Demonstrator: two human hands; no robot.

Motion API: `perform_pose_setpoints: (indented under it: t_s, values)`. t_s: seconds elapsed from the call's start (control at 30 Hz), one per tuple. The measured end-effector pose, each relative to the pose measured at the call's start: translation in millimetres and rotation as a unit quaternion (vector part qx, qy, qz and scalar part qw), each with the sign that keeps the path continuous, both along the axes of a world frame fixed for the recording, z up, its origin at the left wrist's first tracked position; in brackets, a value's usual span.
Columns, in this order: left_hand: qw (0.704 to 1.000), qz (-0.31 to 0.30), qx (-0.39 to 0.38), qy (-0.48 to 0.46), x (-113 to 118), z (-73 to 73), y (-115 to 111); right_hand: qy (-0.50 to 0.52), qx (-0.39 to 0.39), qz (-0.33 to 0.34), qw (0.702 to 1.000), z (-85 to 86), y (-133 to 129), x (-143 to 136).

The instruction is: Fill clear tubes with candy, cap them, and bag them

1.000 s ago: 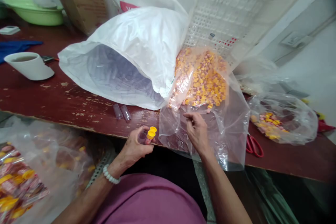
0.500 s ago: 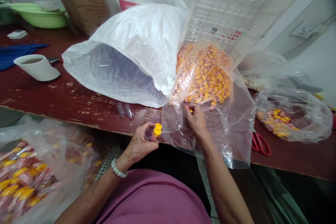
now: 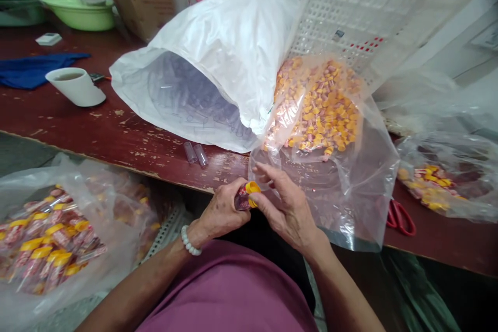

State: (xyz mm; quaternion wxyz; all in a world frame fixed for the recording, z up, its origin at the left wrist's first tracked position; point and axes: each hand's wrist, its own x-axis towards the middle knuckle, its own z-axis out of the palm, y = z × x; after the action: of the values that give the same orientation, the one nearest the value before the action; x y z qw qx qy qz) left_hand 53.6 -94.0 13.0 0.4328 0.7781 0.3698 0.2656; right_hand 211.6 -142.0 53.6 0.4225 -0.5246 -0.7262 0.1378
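In front of my body, my left hand is closed around small clear plastic tubes with pinkish contents and yellow caps. How many tubes it holds is partly hidden by the fingers. My right hand is just to the right, fingers spread and the thumb at the yellow caps. Two clear tubes lie on the table edge behind my left hand. Beyond my right hand, a clear plastic bag holds many small yellow-and-pink pieces.
A white sack lies with its mouth toward me, clear tubes inside. At lower left, an open bag holds capped tubes. Red scissors, a second clear bag, a white cup and a white crate are also on the table.
My right hand has come from the bag of small pieces to the tubes in my left hand, its fingers now spread. The left hand's tubes have turned slightly, and the view has shifted.
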Motion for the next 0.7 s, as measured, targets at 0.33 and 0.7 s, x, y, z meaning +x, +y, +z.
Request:
perform_pose_setpoints:
  t_s: [0.33, 0.7]
  values:
    - [0.999, 0.004, -0.041, 0.018, 1.4, -8.8, 3.3, -0.061, 0.01, 0.008, 0.998, -25.4, -5.3, -3.8]
    - [0.98, 0.091, -0.163, -0.067, -11.9, -23.7, 14.0, -0.064, -0.061, -0.22, 0.972, -68.1, 100.3, 69.8]
